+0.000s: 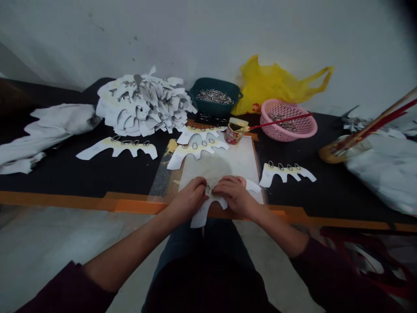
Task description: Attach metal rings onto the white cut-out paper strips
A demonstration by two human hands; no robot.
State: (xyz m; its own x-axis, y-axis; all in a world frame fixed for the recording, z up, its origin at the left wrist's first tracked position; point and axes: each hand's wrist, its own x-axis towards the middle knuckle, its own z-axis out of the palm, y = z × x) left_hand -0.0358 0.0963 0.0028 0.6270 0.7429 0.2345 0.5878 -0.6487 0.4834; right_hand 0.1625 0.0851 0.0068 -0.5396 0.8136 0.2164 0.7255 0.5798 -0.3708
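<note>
A white scalloped strip [200, 217] lies at the front edge of the table, its lower end hanging over the edge. My left hand [194, 194] is closed on it from the left, fingertips beside a metal ring [207, 189]. From the other side my right hand [235, 193] is closed over the strip, fingers curled and covering its middle; the strip's far end shows past the knuckles. What lies under the fingertips is hidden. Just beyond, two similar strips, one of them this ringed strip [197, 150], rest on the pale work board [241, 158].
A jar of yellowish paste [233, 132] holds a red-handled brush. Behind stand a green basin [215, 84] of metal rings, a pink basket [289, 119] and a yellow bag [270, 84]. Left is a heap of white strips [130, 113]; right, a ringed strip [286, 174] and brushes [368, 130].
</note>
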